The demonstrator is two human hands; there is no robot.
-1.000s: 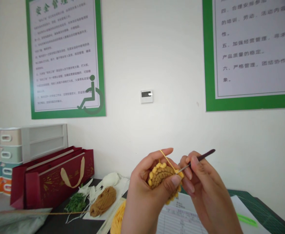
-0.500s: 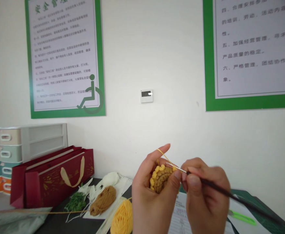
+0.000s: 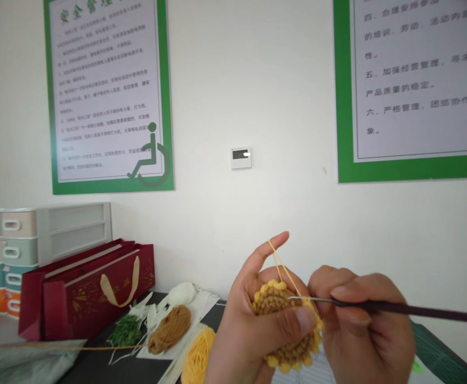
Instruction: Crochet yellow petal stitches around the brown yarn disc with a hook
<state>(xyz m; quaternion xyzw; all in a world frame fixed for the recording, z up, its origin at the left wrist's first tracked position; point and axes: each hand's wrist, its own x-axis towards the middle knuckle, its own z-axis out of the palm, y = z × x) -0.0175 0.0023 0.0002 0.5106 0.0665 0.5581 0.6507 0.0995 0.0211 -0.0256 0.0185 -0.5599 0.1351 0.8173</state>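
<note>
Right fingers (image 3: 363, 288) pinching hook (image 3: 409, 308), left fingers (image 3: 283, 328), partly hidden, seemingly clamping crocheted disc (image 3: 272, 301)

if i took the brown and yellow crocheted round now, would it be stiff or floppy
The crocheted round is probably light, being worked yarn. Its dense stitches suggest it would bend but not flop limply. The yellow strand held up by the left hand may tug at its edge.

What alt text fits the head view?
Left hand holds a round brown crochet piece with yellow edging, yellow yarn over a raised finger; right hand holds a crochet hook at the edge. Yarn balls lie lower left; green-framed posters hang on the wall.
</note>
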